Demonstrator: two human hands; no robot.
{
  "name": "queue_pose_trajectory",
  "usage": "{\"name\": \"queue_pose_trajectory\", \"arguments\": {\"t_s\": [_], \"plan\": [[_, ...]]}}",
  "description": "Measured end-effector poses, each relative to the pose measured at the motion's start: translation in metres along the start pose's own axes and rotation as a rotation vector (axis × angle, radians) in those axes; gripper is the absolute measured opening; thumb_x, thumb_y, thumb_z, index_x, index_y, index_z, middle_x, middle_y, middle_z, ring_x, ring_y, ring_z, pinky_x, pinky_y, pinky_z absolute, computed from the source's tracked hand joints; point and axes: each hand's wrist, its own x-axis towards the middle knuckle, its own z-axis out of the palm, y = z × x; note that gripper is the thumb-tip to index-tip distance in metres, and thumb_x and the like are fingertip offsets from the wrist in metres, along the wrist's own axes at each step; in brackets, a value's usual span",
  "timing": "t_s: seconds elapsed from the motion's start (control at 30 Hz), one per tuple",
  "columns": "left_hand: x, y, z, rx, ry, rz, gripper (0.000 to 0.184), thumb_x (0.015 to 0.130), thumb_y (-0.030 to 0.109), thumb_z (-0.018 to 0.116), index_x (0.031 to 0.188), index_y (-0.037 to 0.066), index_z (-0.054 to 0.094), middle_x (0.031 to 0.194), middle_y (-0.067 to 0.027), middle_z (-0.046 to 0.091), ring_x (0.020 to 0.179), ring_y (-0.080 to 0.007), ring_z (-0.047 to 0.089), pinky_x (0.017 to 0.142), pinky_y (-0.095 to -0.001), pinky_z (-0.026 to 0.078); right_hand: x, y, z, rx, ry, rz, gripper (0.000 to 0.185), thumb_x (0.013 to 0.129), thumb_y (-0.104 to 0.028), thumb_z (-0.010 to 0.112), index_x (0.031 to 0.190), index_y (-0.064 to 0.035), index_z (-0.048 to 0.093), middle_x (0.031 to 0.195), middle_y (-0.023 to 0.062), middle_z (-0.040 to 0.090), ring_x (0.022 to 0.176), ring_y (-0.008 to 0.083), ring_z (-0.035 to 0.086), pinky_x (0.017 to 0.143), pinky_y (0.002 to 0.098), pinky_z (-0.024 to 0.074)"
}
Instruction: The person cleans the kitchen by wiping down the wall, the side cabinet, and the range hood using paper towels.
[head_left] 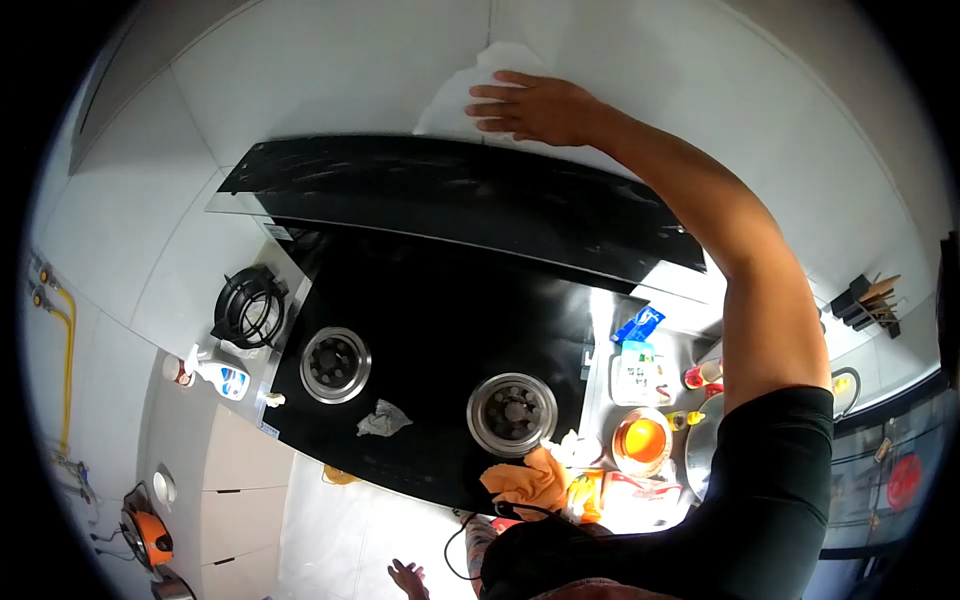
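Note:
My right hand (530,108) lies flat with fingers spread on a white sheet or cloth (460,95) against the tiled wall, just above the black glass panel (420,185). My left hand (408,577) hangs low at the bottom of the view, fingers apart, touching nothing. Between them is the black cooktop (430,310) with a left burner (335,365) and a right burner (512,414). A crumpled grey cloth (384,419) rests between the burners. An orange cloth (528,482) lies at the cooktop's front right edge.
Left of the cooktop are stacked black pan supports (248,307) and a spray bottle (225,378). On the right counter stand a blue packet (638,324), a white container (636,373), a bowl (642,441) and several bottles. A knife holder (858,303) is at far right.

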Motion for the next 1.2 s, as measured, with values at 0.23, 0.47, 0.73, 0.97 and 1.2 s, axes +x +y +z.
{"name": "queue_pose_trajectory", "arguments": {"t_s": [0.23, 0.47, 0.73, 0.97, 1.2], "plan": [[-0.034, 0.04, 0.074, -0.089, -0.191, 0.137, 0.075, 0.101, 0.022, 0.043, 0.16, 0.017, -0.002, 0.102, -0.0212, 0.066, 0.064, -0.0281, 0.065, 0.048, -0.034, 0.047, -0.103, 0.01, -0.001, 0.182, 0.012, -0.036, 0.043, 0.096, -0.027, 0.055, 0.14, -0.029, 0.054, 0.158, -0.0157, 0.035, 0.151, 0.0118, 0.02, 0.129, 0.0363, 0.0131], [-0.048, 0.035, 0.068, -0.021, -0.162, 0.181, 0.082, 0.093, 0.01, 0.044, 0.16, 0.017, -0.003, 0.095, -0.0214, 0.068, 0.056, -0.0271, 0.063, 0.042, -0.0335, 0.045, -0.213, 0.008, -0.013, 0.215, -0.09, 0.001, 0.05, 0.096, -0.012, 0.052, 0.142, -0.0332, 0.051, 0.158, -0.0176, 0.033, 0.15, 0.0122, 0.022, 0.128, 0.0355, 0.0172], [-0.03, 0.029, 0.047, 0.05, -0.242, 0.098, 0.077, 0.098, 0.011, 0.039, 0.159, 0.022, -0.007, 0.099, -0.0229, 0.068, 0.055, -0.0293, 0.065, 0.039, -0.036, 0.045, -0.365, -0.028, -0.004, 0.3, -0.157, 0.245, 0.056, 0.096, -0.007, 0.051, 0.146, -0.0304, 0.045, 0.16, -0.0139, 0.031, 0.146, 0.0145, 0.033, 0.124, 0.0376, 0.0267], [-0.033, 0.041, 0.046, 0.017, -0.28, 0.285, 0.086, 0.094, 0.011, 0.044, 0.159, 0.024, -0.01, 0.101, -0.023, 0.067, 0.06, -0.0297, 0.066, 0.045, -0.0377, 0.05, -0.418, -0.07, -0.011, 0.459, -0.652, 0.58, 0.047, 0.106, -0.025, 0.032, 0.152, -0.0322, 0.035, 0.159, -0.0151, 0.033, 0.142, 0.0115, 0.038, 0.117, 0.0432, 0.034], [-0.016, 0.046, 0.02, 0.184, -0.276, 0.12, 0.086, 0.095, 0.016, 0.045, 0.157, 0.028, -0.014, 0.114, -0.025, 0.063, 0.073, -0.0365, 0.07, 0.052, -0.0452, 0.053, -0.278, -0.002, -0.021, 0.229, -0.133, 0.637, 0.048, 0.101, -0.025, 0.051, 0.148, -0.0329, 0.043, 0.157, -0.0086, 0.037, 0.146, 0.0186, 0.033, 0.117, 0.0476, 0.0332]]}}
